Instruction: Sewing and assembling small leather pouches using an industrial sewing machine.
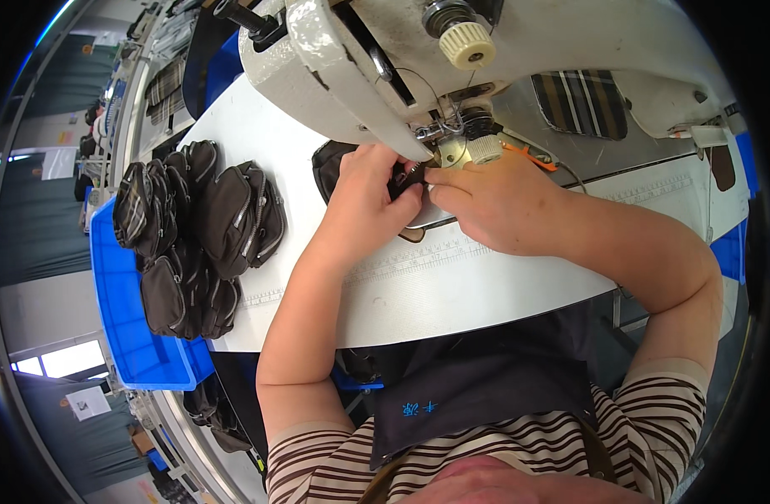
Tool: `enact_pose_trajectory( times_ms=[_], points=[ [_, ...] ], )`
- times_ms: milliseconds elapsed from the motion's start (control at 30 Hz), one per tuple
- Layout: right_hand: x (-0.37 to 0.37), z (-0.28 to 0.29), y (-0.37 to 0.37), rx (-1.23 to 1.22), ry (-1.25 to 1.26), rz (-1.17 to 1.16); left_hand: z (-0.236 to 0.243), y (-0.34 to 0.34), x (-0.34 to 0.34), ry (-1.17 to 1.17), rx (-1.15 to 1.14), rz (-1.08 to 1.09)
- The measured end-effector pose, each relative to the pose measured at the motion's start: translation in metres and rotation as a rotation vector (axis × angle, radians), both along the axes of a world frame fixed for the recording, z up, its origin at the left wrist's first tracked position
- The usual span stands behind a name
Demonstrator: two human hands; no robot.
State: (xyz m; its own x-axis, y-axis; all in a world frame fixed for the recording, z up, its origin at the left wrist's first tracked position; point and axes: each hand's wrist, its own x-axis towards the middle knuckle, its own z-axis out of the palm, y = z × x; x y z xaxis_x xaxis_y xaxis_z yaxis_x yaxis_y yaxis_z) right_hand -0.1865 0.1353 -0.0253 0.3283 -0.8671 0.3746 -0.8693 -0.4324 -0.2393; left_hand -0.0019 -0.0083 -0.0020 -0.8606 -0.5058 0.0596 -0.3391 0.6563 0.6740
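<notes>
At the sewing machine [351, 92]: dark zip piece [408, 178], between left grip [368, 197] and right grip [502, 202], metal teeth showing.
Left grip: nearly closed, thumb and fingers pinching the piece.
Right grip: fingers curled, tips at the piece's edge; thumb hidden, can't tell if it pinches or just steadies.
Step in hand: probably lining up the zip edge for sewing; actual stitching can't be made out.
Next move calls for: likely a flat, straight feed, both grips together, fingertips clear of the needle area.
Left of left grip: dark bags [242, 223] with zips, blue bin [120, 336] beyond.
Just past right grip: orange-handled tool [532, 156]; plaid piece [582, 105] farther up and right.
Below grips: white surface [385, 307], ruler strip [385, 267] with printed graduations.
Writing: blue characters on dark apron [486, 420], nearer the body than both grips; wall sheet [88, 403] far left, too small to read.
Brands: none I can make out.
</notes>
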Motion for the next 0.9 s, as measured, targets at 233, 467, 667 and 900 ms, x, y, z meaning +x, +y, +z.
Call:
enact_pose_trajectory(
  times_ms=[233, 467, 667, 900],
  points=[
    [0.002, 0.008, 0.000, 0.095, -0.034, 0.018, -0.016, 0.011, -0.010, 0.141, -0.556, 0.047],
    [0.001, -0.003, -0.001, -0.028, -0.058, 0.023, -0.003, 0.012, -0.009, 0.189, -0.865, -0.018],
    [0.003, 0.001, 0.002, 0.039, -0.048, 0.034, -0.002, 0.006, -0.009, 0.201, -0.803, -0.132],
    [0.003, 0.003, 0.001, 0.036, -0.045, 0.057, -0.008, 0.005, -0.015, 0.205, -0.698, -0.047]
  ],
)
